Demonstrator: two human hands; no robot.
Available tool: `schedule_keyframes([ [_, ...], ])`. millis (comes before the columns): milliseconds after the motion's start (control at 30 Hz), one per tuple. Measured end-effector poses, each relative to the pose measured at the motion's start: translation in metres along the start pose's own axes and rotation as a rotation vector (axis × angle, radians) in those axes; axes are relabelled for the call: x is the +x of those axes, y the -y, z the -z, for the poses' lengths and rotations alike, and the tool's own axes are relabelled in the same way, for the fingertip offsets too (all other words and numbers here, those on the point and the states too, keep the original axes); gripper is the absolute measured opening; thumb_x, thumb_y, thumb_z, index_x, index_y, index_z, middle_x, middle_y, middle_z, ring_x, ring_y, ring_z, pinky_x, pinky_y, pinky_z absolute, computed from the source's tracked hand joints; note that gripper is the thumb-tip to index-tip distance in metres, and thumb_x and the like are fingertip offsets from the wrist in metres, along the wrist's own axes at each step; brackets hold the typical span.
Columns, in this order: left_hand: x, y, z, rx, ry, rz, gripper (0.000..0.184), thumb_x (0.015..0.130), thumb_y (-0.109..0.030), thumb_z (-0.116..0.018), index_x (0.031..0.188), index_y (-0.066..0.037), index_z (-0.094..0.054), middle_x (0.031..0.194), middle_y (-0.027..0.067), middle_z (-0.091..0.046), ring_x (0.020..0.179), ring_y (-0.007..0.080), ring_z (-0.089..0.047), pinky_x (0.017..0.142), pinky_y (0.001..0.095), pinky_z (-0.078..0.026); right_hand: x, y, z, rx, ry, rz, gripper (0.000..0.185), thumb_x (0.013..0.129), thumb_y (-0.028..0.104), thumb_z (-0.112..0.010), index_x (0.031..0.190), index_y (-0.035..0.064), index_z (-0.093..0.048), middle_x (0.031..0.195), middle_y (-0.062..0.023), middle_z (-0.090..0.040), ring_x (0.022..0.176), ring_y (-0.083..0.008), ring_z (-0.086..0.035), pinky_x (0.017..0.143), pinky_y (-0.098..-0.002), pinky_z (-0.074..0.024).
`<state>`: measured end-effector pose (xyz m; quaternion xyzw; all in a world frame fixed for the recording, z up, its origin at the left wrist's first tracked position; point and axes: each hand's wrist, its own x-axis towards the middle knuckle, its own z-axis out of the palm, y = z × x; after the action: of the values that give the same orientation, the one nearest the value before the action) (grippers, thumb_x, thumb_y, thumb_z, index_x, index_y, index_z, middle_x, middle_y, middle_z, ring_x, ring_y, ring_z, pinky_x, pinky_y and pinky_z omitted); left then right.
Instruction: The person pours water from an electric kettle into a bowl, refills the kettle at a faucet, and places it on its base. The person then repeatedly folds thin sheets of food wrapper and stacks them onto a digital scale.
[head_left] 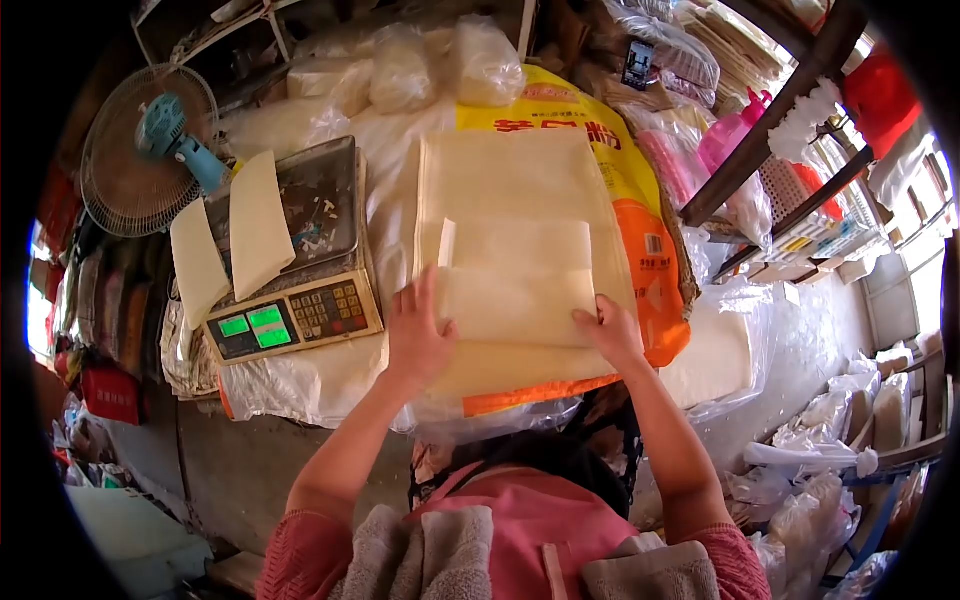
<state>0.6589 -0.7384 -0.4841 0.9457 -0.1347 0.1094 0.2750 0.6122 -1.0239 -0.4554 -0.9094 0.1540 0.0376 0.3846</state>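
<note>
The bench [388, 190], draped in pale plastic, carries everything here. A yellow-and-orange sack [655, 270] lies flat over its right half, the orange end reaching the right edge and the near edge. A blue fan [165, 130] stands beyond the far left corner. A stack of cream sheets [510, 175] covers the sack's middle, running from near the far edge down toward the near edge. Left of the stack sits a scale [345, 290], close to the left edge—its green displays lit—with two loose sheets [262, 225] resting on or against it. The folded sheet [515, 305] lies on the stack, toward the bench's near edge, a narrow flap standing at its far left corner. The left hand [420, 325] is palm down, fingers loosely spread, thumb at the folded sheet's left edge; the right hand [612, 330] pinches its right edge between thumb and curled fingers.
</note>
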Motion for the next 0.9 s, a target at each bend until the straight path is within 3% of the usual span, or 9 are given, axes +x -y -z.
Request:
schedule_keyframes([
  [100,0.002,-0.006,-0.002,0.188,0.153,-0.378,0.080,0.074,-0.046,-0.070,0.137,-0.008,-0.037,0.146,0.0177,-0.023,0.135,0.0372,-0.021,0.107,0.0523,-0.023,0.008,-0.013,-0.009,0.110,-0.009,0.059,0.044,0.080,0.029,-0.067,0.113,0.0038,-0.054,0.088,-0.0132,-0.060,0.072,-0.0246,-0.057,0.063,-0.0359,-0.0450],
  [200,0.000,-0.002,-0.016,0.211,0.257,-0.365,0.085,0.073,-0.056,-0.065,0.138,-0.009,-0.037,0.146,0.0186,-0.024,0.136,0.0386,-0.021,0.109,0.0555,-0.016,0.000,0.005,-0.010,-0.237,-0.239,0.334,0.074,0.073,0.036,-0.072,0.134,0.0112,-0.039,0.127,-0.0169,-0.049,0.110,-0.0341,-0.051,0.086,-0.0402,-0.0450],
  [300,0.009,0.010,-0.021,0.223,0.288,-0.435,0.080,0.073,-0.052,-0.067,0.134,-0.008,-0.041,0.142,0.0198,-0.032,0.133,0.0379,-0.027,0.110,0.0496,-0.020,-0.005,0.022,0.001,-0.570,-0.067,0.574,0.090,0.069,0.039,-0.074,0.143,0.0166,-0.026,0.147,-0.0139,-0.026,0.133,-0.0396,-0.025,0.107,-0.0431,-0.0294],
  [400,0.024,0.032,-0.010,0.094,0.304,-0.480,0.064,0.074,-0.043,-0.069,0.122,-0.005,-0.050,0.127,0.0202,-0.049,0.122,0.0329,-0.044,0.109,0.0455,-0.024,-0.002,0.008,0.012,-0.624,0.153,0.583,0.086,0.071,0.039,-0.072,0.141,0.0153,-0.030,0.147,-0.0137,-0.027,0.138,-0.0332,-0.018,0.112,-0.0419,-0.0207],
  [500,0.039,0.033,0.019,-0.058,0.424,-0.318,0.048,0.076,-0.034,-0.069,0.110,-0.003,-0.055,0.106,0.0176,-0.062,0.101,0.0263,-0.060,0.103,0.0417,-0.035,0.011,-0.012,0.031,-0.457,0.253,0.726,0.076,0.075,0.042,-0.069,0.137,0.0111,-0.038,0.140,-0.0155,-0.039,0.132,-0.0311,-0.033,0.106,-0.0400,-0.0314],
  [600,0.044,0.028,0.016,-0.538,0.341,0.060,0.042,0.078,-0.028,-0.069,0.107,-0.001,-0.055,0.091,0.0148,-0.065,0.082,0.0231,-0.064,0.087,0.0383,-0.046,0.014,-0.014,0.044,0.066,0.312,0.122,0.064,0.079,0.041,-0.066,0.129,0.0061,-0.047,0.123,-0.0146,-0.055,0.115,-0.0297,-0.052,0.094,-0.0359,-0.0421],
  [633,0.045,0.026,0.007,-0.752,0.268,0.212,0.041,0.078,-0.027,-0.069,0.107,-0.001,-0.054,0.087,0.0141,-0.065,0.077,0.0226,-0.064,0.081,0.0373,-0.049,0.018,-0.018,0.035,0.257,0.190,0.195,0.048,0.084,0.043,-0.061,0.113,0.0039,-0.056,0.094,-0.0129,-0.065,0.087,-0.0321,-0.062,0.076,-0.0351,-0.0482],
  [733,0.060,0.022,-0.019,-0.439,0.099,0.219,0.042,0.080,-0.027,-0.068,0.110,-0.001,-0.053,0.080,0.0119,-0.063,0.069,0.0248,-0.061,0.063,0.0361,-0.050,0.044,-0.014,0.018,-0.046,-0.014,0.037,0.040,0.086,0.043,-0.057,0.098,0.0049,-0.057,0.080,-0.0135,-0.063,0.076,-0.0337,-0.060,0.068,-0.0380,-0.0473],
  [900,0.065,-0.003,-0.043,0.130,-0.010,-0.104,0.050,0.088,-0.032,-0.057,0.129,-0.007,-0.044,0.132,0.0156,-0.042,0.117,0.0272,-0.046,0.096,0.0455,-0.036,0.060,-0.012,-0.002,-0.276,-0.147,0.043,0.043,0.087,0.045,-0.053,0.108,0.0065,-0.053,0.092,-0.0170,-0.062,0.084,-0.0372,-0.059,0.072,-0.0463,-0.0454],
])
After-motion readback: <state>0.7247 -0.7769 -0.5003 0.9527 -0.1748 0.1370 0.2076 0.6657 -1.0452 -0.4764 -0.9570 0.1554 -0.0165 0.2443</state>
